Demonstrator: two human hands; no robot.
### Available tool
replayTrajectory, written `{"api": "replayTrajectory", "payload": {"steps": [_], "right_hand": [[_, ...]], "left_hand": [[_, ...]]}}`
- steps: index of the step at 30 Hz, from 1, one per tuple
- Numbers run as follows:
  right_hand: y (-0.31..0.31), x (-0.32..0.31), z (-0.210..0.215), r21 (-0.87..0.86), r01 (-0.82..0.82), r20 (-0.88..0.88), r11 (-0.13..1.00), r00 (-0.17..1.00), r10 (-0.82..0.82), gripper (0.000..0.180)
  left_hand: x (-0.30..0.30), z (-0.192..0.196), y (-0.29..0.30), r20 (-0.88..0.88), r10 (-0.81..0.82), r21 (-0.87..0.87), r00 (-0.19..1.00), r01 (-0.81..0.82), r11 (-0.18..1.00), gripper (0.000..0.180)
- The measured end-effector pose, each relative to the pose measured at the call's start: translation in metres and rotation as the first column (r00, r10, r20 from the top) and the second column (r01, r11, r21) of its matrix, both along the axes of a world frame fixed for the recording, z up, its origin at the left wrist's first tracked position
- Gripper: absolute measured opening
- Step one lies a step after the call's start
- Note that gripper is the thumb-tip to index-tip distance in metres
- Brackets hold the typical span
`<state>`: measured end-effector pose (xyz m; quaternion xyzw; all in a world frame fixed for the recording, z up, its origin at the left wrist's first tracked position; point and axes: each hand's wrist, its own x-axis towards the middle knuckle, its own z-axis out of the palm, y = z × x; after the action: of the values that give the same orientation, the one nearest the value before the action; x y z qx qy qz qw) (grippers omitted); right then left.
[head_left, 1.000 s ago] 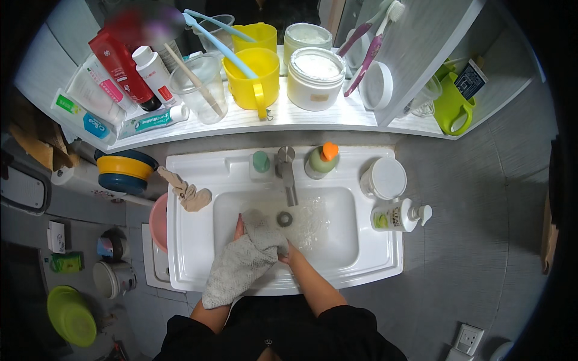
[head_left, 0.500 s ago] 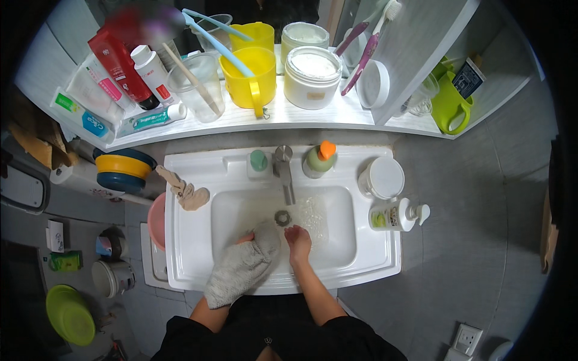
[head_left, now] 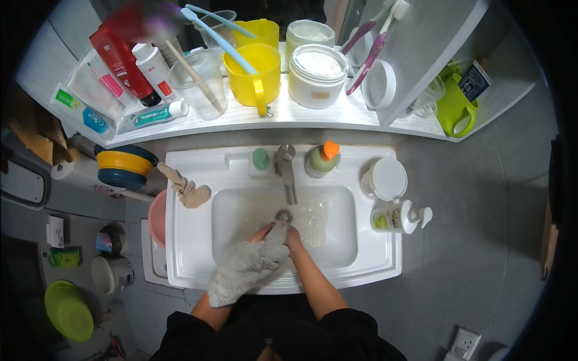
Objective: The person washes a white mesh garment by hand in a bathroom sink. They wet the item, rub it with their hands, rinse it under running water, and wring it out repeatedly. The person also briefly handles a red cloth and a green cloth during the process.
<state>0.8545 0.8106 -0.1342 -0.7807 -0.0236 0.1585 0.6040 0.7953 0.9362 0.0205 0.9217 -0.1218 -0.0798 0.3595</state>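
Observation:
A grey textured cloth point(head_left: 248, 265), which looks like a towel, lies over my left wrist and reaches up into the white sink point(head_left: 343, 253). My left hand point(head_left: 260, 233) is mostly covered by it; the fingers that show curl against its upper end. On the other side my right hand point(head_left: 293, 240) closes around that same end. Both hands are close together, just below the drain point(head_left: 283, 215). Above them stands the metal faucet point(head_left: 286, 171). Rippled, bubbly water point(head_left: 313, 219) shows on the basin floor right of the drain.
A crumpled beige cloth point(head_left: 191, 195) lies on the sink's left rim. A green bottle with an orange top point(head_left: 324, 161), a white lidded tub point(head_left: 385, 179) and a pump bottle point(head_left: 397, 216) stand along the right. Cups and toiletries fill the white shelf point(head_left: 241, 123) above.
My right hand has moved left from beside the cloth and now holds its upper end. The cloth's end has shifted right and is bunched between both hands.

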Motion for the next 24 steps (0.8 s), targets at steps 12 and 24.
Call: {"api": "replayTrajectory", "payload": {"steps": [12,24], "right_hand": [[-0.047,0.016,0.056,-0.557,-0.167,0.428,0.813,0.781,0.454,0.034],[-0.022,-0.018,0.004,0.37,0.148,-0.48,0.917,0.876,0.053,0.03]], "left_hand": [[0.029,-0.089,0.013,-0.229,0.156,-0.548,0.961,-0.26,0.795,0.036],[0.012,-0.165,0.035,-0.852,0.041,-0.524,0.522,-0.851,-0.041,0.042]]}}
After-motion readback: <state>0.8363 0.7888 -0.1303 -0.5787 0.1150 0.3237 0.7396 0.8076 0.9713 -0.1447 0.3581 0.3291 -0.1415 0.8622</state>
